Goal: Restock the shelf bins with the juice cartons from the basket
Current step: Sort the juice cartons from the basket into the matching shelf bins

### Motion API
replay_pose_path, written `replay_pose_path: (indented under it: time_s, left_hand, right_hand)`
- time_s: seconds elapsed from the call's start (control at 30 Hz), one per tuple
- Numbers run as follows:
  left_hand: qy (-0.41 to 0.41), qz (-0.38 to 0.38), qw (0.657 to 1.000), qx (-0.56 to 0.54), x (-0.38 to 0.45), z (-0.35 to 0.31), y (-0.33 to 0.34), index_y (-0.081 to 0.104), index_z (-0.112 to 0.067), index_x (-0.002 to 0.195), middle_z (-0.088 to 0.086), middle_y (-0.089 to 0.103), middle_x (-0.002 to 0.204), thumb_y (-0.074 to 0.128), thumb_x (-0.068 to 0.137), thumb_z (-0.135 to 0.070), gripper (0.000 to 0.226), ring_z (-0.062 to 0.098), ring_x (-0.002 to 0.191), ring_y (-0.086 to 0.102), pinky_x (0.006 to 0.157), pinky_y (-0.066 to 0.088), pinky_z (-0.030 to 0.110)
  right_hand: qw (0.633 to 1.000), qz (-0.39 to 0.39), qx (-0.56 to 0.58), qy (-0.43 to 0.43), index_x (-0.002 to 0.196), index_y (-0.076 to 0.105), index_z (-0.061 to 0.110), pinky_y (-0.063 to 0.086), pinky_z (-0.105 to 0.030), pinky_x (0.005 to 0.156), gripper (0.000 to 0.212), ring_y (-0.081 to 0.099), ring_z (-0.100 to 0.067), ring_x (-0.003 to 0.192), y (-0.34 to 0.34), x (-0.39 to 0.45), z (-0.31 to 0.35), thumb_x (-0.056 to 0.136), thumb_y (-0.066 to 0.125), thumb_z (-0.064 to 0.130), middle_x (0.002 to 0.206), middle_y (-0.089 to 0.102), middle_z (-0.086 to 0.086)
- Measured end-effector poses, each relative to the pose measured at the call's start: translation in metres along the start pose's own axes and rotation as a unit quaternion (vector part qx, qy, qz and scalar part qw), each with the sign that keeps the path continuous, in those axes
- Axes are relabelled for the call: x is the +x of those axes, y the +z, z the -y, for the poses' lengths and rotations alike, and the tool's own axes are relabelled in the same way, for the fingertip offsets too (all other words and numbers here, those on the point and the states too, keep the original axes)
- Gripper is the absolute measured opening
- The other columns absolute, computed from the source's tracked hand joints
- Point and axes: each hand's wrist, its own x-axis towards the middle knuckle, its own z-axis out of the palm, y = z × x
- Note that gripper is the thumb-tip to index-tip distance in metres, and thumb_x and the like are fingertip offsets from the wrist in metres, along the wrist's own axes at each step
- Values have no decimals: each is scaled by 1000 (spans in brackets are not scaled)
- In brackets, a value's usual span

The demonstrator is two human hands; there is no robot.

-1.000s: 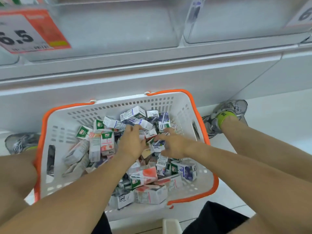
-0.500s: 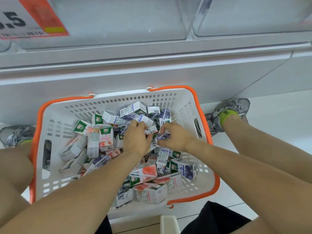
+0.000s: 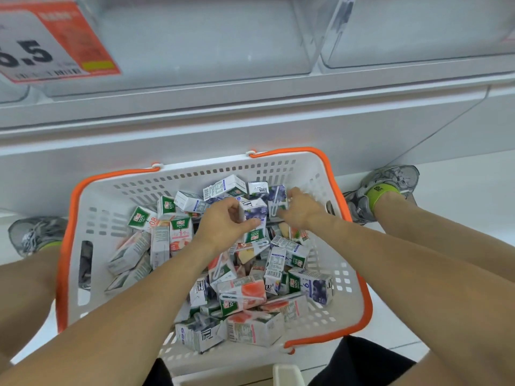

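A white basket (image 3: 92, 207) with an orange rim stands on the floor between my feet, full of several small juice cartons, some blueberry, some peach. My left hand (image 3: 223, 224) grips an upright blueberry carton (image 3: 255, 218) near the basket's middle, thumb on its front. Just to the right, my right hand (image 3: 299, 210) curls its fingers round a second blueberry carton (image 3: 277, 197) that has a straw on its side, close to the basket's far right wall. Above stand clear shelf bins (image 3: 195, 45) that look empty.
A white shelf ledge (image 3: 250, 93) and base panel run above the basket. An orange price tag (image 3: 53, 43) reading 6.5 hangs at the upper left. My grey shoes (image 3: 381, 190) flank the basket. A peach carton (image 3: 242, 296) lies near the front.
Both hands have moved toward the basket's far right. The left hand has stood a blueberry carton upright in its grip, and the right hand has shifted onto another carton by the wall.
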Motion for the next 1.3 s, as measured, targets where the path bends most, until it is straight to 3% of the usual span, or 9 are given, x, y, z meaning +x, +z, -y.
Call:
replay_pose_path:
  time_s: [0.13, 0.27, 0.47, 0.67, 0.8, 0.93, 1.07, 1.17, 1.3]
  left_hand:
    - [-44, -17, 995, -82, -6, 7, -13, 60, -4, 77, 5, 58, 66, 82, 77, -39, 41, 16, 62, 56, 67, 56, 37]
    - [-68, -20, 988, -137, -13, 6, -27, 57, -9, 72, 1, 52, 68, 78, 80, -40, 38, 12, 63, 50, 61, 46, 20]
    - [-69, -32, 983, -167, -13, 6, -39, 59, -2, 79, 6, 50, 74, 79, 81, -35, 39, 16, 67, 48, 59, 43, 18]
    - [-85, -33, 974, -208, -19, 2, -35, 59, 6, 95, 12, 55, 85, 82, 75, -43, 58, 23, 78, 58, 82, 57, 47]
    - [-114, -29, 960, -253, -22, -3, -36, 48, -7, 87, 23, 71, 92, 82, 74, -46, 53, 38, 85, 72, 80, 56, 61]
    - [-123, 3, 945, -303, -28, -26, -44, 54, -7, 107, 22, 73, 97, 81, 70, -55, 67, 42, 91, 70, 90, 53, 61]
    - [-77, 49, 930, -356, -31, -58, -60, 46, -15, 138, 11, 57, 139, 80, 62, -71, 100, 34, 123, 58, 107, 42, 57]
    - [-39, 102, 920, -376, -52, -109, -80, 49, -7, 136, 14, 68, 124, 64, 91, -47, 62, 35, 111, 67, 94, 54, 53]
    - [29, 152, 934, -321, -66, -150, -107, 55, -7, 130, 16, 71, 118, 73, 85, -39, 58, 38, 108, 67, 91, 56, 52]
  right_hand:
    - [998, -29, -43, -20, 131, 46, 12, 50, -30, 83, 68, 62, -24, 105, 19, 23, 19, 80, 74, 47, 119, 63, -3]
    - [993, -81, -86, -20, 127, 47, 5, 48, -27, 76, 56, 63, -24, 104, 13, 24, 29, 83, 77, 22, 114, 60, -7]
    - [995, -102, -21, -15, 118, 53, 8, 42, -23, 65, 59, 54, -17, 81, 3, 8, 23, 74, 85, 31, 90, 57, 0]
    - [998, -43, 48, 10, 66, 58, 12, 43, -16, 42, 26, 56, -13, 44, -37, -22, 25, 79, 72, 30, 52, 54, 2]
    - [980, 86, 175, 26, 79, 65, 12, 43, -24, 51, 6, 46, -16, 50, -67, -59, 37, 74, 66, 14, 55, 53, 1]
    - [973, 161, 163, -31, 107, 73, 10, 38, -24, 50, 32, 48, -14, 55, -110, -101, 60, 77, 66, 19, 72, 58, -5]
    - [970, 179, 144, -73, 109, 74, 3, 38, -24, 52, 33, 48, -14, 58, -155, -132, 83, 83, 64, 21, 71, 59, -6]
    - [969, 170, 153, -92, 115, 67, -6, 41, -21, 48, 45, 48, -14, 59, -179, -147, 91, 80, 62, 22, 81, 59, -11]
    - [952, 161, 232, -117, 81, 62, 8, 43, -21, 46, 15, 54, -16, 55, -200, -169, 102, 83, 59, 23, 77, 61, -13]
